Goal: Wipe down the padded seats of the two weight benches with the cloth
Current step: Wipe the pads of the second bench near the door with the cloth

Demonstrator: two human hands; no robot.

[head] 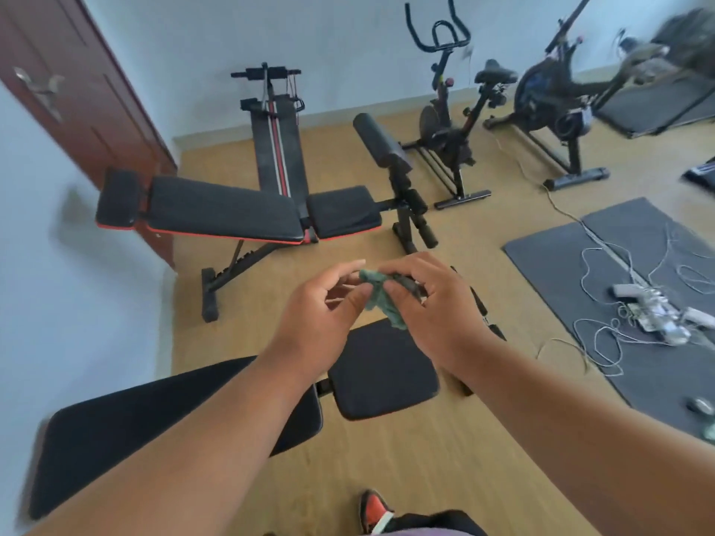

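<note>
A small green cloth (381, 299) is bunched between my two hands in the middle of the view. My left hand (321, 319) pinches its left side and my right hand (429, 303) grips its right side, both raised in the air. Below them lies the near weight bench: a black seat pad (383, 377) and a long black back pad (154, 423) running to the lower left. The far weight bench stands across the floor with a red-edged seat pad (342, 214), a back pad (224, 212) and a headrest (118, 199).
A sit-up board (276, 148) lies behind the far bench. Two exercise bikes (452, 121) (557, 98) and a treadmill (657, 106) stand at the back right. Grey mats with cables and a power strip (650, 303) cover the right floor. A brown door (77, 90) is left.
</note>
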